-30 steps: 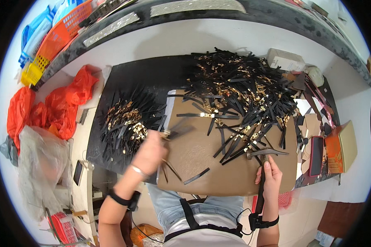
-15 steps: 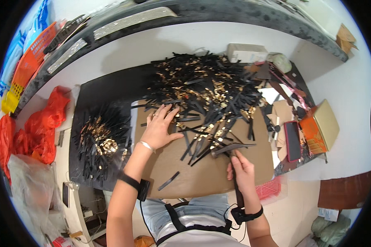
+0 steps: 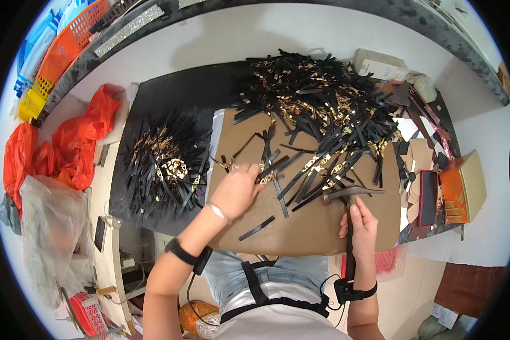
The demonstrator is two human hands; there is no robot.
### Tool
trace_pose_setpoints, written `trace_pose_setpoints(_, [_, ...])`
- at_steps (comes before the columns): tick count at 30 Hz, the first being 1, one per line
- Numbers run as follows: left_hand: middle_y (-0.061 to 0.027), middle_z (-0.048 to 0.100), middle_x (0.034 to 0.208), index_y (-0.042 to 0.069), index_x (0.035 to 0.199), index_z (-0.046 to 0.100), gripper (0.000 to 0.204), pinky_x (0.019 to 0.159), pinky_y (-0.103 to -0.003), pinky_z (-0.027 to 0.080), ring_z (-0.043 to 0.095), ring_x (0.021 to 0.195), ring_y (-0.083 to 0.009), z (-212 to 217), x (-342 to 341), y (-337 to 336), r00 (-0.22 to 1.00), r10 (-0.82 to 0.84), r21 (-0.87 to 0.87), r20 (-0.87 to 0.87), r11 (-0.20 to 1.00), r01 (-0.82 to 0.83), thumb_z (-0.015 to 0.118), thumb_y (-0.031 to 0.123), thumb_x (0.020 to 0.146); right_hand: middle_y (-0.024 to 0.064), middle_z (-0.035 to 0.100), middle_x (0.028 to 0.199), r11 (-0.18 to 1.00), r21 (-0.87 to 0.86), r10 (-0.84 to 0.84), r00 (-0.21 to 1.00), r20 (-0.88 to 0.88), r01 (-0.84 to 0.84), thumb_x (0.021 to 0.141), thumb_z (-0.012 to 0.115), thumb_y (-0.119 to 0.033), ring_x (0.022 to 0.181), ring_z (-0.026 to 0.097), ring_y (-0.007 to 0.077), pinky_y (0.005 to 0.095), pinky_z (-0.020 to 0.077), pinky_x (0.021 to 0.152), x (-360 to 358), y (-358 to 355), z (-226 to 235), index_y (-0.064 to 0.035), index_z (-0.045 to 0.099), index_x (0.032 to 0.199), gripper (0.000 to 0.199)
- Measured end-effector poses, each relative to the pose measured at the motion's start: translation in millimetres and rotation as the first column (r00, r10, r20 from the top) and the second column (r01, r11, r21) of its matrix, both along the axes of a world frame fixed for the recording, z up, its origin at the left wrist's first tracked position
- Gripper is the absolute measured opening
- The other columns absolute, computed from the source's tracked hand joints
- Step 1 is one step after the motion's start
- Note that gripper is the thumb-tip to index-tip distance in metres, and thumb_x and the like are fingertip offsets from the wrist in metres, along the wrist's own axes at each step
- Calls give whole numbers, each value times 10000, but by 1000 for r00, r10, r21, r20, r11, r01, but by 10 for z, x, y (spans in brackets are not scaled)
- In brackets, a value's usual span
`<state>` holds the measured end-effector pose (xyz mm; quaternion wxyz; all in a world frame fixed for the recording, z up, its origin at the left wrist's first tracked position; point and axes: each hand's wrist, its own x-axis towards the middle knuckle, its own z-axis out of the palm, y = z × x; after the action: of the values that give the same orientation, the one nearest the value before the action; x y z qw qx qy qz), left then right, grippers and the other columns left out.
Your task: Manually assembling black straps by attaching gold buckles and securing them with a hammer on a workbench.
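My left hand (image 3: 237, 190) is closed over a few narrow black straps with gold links (image 3: 264, 170), at the left of the brown work pad (image 3: 300, 235). Strap ends stick out past its curled fingers. My right hand (image 3: 361, 224) grips a hammer (image 3: 350, 246) by its dark handle, the long thin head lying just above the pad's right side. One short black strap (image 3: 256, 228) lies alone near the pad's front. Beyond the hands, a large heap of black straps with gold links (image 3: 323, 105) covers the pad's far part.
A smaller heap of similar straps (image 3: 163, 167) sits on the black table to the left. On the right are a phone (image 3: 428, 198), an orange and gold box (image 3: 462, 187) and leather scraps (image 3: 419, 153). A grey shelf (image 3: 300, 3) overhangs the back.
My left hand, spread flat before, has drawn nearer to me and curled round several straps. My right hand still holds the hammer. The whole view has shifted.
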<state>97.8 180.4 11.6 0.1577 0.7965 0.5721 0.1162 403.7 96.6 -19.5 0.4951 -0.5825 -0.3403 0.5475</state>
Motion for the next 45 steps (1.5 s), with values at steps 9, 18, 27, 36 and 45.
trace_pose_setpoints(9, [-128,595,1019,60,1258,597,439,849,-383,521,637,939,-292,100,-423,-629,913,177,-66,368,984,-164,743,99,846,39,583,701,998,36,-57,991,123,53,1055,547,-224,487,491,84,225,413,442,-90,-17,38,49,437,1468,506])
trace_pose_setpoints(18, [-65,577,1092,115,1062,661,273,965,-430,409,534,1091,-286,-28,-572,-457,997,1,243,81,970,-21,741,108,801,15,557,693,995,90,-71,969,238,51,1063,531,-258,496,464,72,217,396,452,-188,-118,16,4,459,1474,493])
trace_pose_setpoints(27, [-76,647,818,102,858,638,102,725,-406,510,649,772,-308,-12,-192,-93,992,-15,357,123,934,-30,698,183,860,13,554,695,990,128,-100,957,271,67,1068,522,-257,502,461,68,216,400,460,-233,-129,-24,-1,445,1485,495])
trace_pose_setpoints(36, [-155,633,871,58,928,693,99,729,-439,512,634,832,-374,-73,-559,-567,906,320,-9,277,944,-331,706,133,865,7,549,694,991,103,-112,957,267,87,1073,512,-266,506,469,69,217,405,456,-217,-131,-47,-3,439,1488,497])
trace_pose_setpoints(45, [-119,610,903,48,935,653,155,795,-427,504,604,859,-337,-158,-161,-870,932,128,159,339,969,-191,736,61,805,-3,546,690,990,124,-101,949,300,66,1076,503,-283,503,463,61,212,400,457,-206,-136,-57,-20,450,1487,491])
